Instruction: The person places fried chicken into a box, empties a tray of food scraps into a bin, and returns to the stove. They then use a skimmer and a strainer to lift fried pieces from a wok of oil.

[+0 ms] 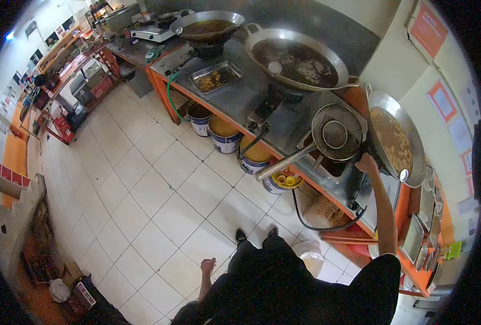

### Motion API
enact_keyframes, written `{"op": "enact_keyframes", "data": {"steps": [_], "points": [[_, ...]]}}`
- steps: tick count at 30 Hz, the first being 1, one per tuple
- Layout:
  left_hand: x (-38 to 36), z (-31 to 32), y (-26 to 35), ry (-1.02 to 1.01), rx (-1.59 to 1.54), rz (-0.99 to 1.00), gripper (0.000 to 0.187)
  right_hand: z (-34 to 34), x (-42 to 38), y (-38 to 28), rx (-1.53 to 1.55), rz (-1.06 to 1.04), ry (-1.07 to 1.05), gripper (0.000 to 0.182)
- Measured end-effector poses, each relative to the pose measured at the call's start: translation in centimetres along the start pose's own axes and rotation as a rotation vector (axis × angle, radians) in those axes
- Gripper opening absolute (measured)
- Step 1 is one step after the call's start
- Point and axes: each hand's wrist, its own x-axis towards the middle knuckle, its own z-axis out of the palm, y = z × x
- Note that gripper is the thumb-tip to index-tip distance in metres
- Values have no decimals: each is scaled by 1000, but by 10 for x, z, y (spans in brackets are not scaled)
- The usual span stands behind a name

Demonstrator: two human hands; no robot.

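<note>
My right hand (366, 164) reaches to the stove's right end, low beside the rim of a large wok (375, 100) of dark oil with pale pieces floating in it. Its fingers look curled; whatever they grip is too small or hidden. A round thermometer dial (404, 175) sits at that wok's near rim. Left of the hand, a wire-mesh strainer (321, 122) with a long handle rests over a tray on the stove top. At my side hangs my left hand (208, 265), loosely closed with nothing visible in it.
Two more woks of oil, a middle one (329, 81) and a far one (235, 19), stand on the steel counter (224, 105). A metal tray (235, 67) holds fried bits. Several buckets (227, 143) line the floor below. A black hose (311, 228) loops out from the counter.
</note>
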Motion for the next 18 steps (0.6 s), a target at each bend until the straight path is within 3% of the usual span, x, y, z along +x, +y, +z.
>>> {"op": "enact_keyframes", "data": {"steps": [3,5,6,7,9,11,14,15,18], "points": [[13,-1,0,-29,147,-53,34,30,29,35,-50,-221,9,35],[18,-6,-7,-128,22,52,31,48,52,59,-96,-426,48,35],[15,-4,5,-133,34,9,30,54,61,69,-95,-501,80,35],[11,4,12,-102,30,12,29,24,32,39,-61,-276,30,35],[14,-1,11,-98,-40,-20,29,-10,-10,-1,-34,-50,-58,35],[28,-7,-5,-158,-203,-99,29,-30,-16,-15,-75,-63,-125,36],[20,-5,6,-95,217,-79,28,-37,-30,-17,-10,-1,2,37],[19,-6,3,-142,84,-61,28,-45,-30,-18,-4,-16,-27,37],[32,-11,-7,-191,355,129,28,-39,-41,-18,17,-37,-67,36]]}}
